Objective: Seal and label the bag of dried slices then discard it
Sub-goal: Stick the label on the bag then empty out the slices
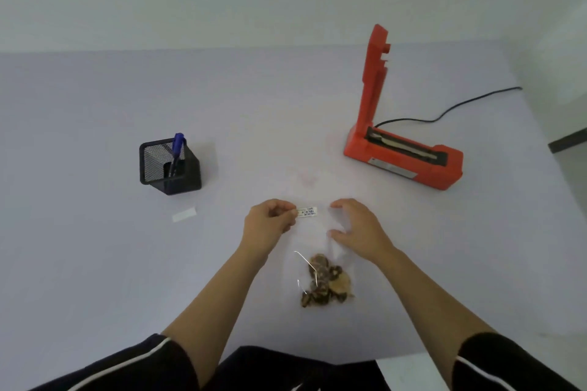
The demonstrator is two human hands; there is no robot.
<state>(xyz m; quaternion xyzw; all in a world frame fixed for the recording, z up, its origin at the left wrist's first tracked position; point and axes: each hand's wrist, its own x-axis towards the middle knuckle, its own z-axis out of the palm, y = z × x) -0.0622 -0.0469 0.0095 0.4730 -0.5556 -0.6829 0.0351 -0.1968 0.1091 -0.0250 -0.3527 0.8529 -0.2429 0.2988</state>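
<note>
Head view. Clear plastic bag of brown dried slices (324, 282): flat on pale worktop (95, 263), near edge. Small white printed label (307, 212): pinched by left hand (270, 220), apparently for sticking on. Right hand (355, 228): spread, steadying the bag. Red heat sealer (403, 149): open, behind.

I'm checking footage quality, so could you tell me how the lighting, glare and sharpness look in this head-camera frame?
Head view: soft, even light with faint shadows beside the pen holder and sealer; thin white glare streaks on the clear bag, whose edges nearly vanish against the table; label print too soft to read; wide-angle bending stretches the forearms.
</note>
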